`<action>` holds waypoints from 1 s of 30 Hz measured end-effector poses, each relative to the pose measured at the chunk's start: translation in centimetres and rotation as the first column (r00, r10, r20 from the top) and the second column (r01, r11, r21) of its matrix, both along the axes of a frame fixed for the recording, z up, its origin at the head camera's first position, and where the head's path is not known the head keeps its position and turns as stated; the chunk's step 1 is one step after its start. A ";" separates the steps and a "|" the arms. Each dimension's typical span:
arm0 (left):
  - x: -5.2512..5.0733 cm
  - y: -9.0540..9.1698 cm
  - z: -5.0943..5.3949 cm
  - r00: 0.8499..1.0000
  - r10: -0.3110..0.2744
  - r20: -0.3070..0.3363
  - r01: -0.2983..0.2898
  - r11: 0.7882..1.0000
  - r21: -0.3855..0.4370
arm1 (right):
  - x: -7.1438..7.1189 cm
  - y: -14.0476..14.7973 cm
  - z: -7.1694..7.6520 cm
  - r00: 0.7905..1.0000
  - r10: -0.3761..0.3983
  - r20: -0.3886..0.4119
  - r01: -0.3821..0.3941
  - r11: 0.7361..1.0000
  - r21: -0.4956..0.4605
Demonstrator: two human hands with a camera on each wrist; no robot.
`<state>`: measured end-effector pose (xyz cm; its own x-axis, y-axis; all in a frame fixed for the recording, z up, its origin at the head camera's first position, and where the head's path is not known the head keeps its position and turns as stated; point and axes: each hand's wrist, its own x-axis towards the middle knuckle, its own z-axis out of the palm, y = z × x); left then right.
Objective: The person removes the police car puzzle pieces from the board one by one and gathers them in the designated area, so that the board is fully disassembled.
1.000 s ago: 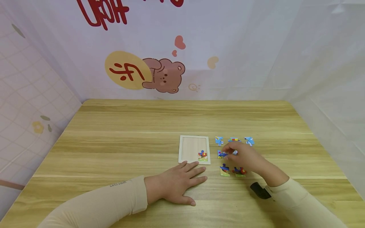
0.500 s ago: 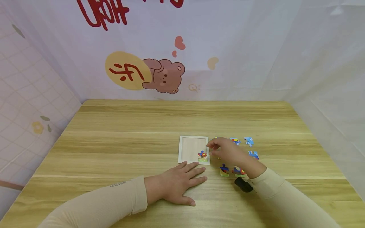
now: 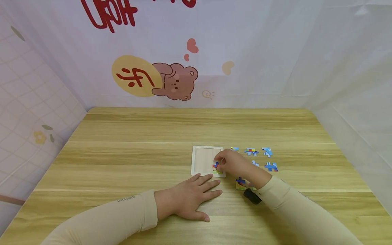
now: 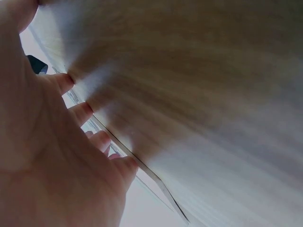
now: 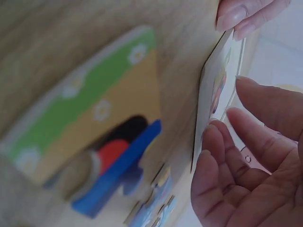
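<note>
My left hand (image 3: 193,197) lies flat on the table with fingers spread. Its fingertips reach the near edge of a square wooden puzzle tray (image 3: 193,161). One colourful jigsaw piece (image 3: 215,166) lies in the tray's lower right corner. Over that corner hovers my right hand (image 3: 237,165), fingers loosely bent close to the piece. In the right wrist view, the thumb (image 5: 265,99) and forefinger are apart, and no piece shows between them. Whether the fingers touch the tray piece is hidden.
Right of the tray lie several loose jigsaw pieces, including a blue one (image 3: 271,166), a train-like one (image 3: 251,151) and a green-edged one (image 3: 240,183). My right forearm partly covers them. A black wrist camera (image 3: 252,196) sits under the right cuff.
My right hand has moved left from the loose pieces to the tray's lower right corner, uncovering pieces in the right column. My left hand has stayed in place.
</note>
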<state>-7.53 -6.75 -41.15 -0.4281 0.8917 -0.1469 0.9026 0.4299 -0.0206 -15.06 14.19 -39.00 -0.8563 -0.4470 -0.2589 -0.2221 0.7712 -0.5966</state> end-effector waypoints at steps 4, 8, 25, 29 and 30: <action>0.0 0.0 -0.1 1.000 -0.001 -0.006 0.001 1.000 0.006 | 0.0 -0.3 0.0 1.000 0.007 0.011 -0.007 0.999 0.039; 0.0 -0.1 -0.1 1.000 -0.001 -0.013 0.001 1.000 0.010 | 0.0 -0.5 -0.1 1.000 0.011 0.010 -0.011 0.999 0.051; 0.0 -0.1 -0.3 0.999 -0.008 -0.038 0.009 1.000 0.020 | 0.0 -1.1 -0.2 1.000 0.024 -0.012 -0.023 0.998 0.058; 0.0 -0.1 -0.3 0.999 -0.011 -0.039 0.012 1.000 0.017 | 0.0 -1.1 -0.2 1.000 0.028 -0.013 -0.028 0.999 0.043; 0.0 -0.1 -0.3 0.999 -0.011 -0.037 0.011 1.000 0.016 | 0.0 -1.1 -0.2 1.000 0.029 -0.012 -0.029 0.999 0.040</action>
<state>-7.50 -6.84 -41.49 -0.4230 0.8986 -0.1171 0.9061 0.4204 -0.0470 -15.10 13.10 -39.20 -0.8466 -0.4610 -0.2658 -0.2521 0.7874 -0.5626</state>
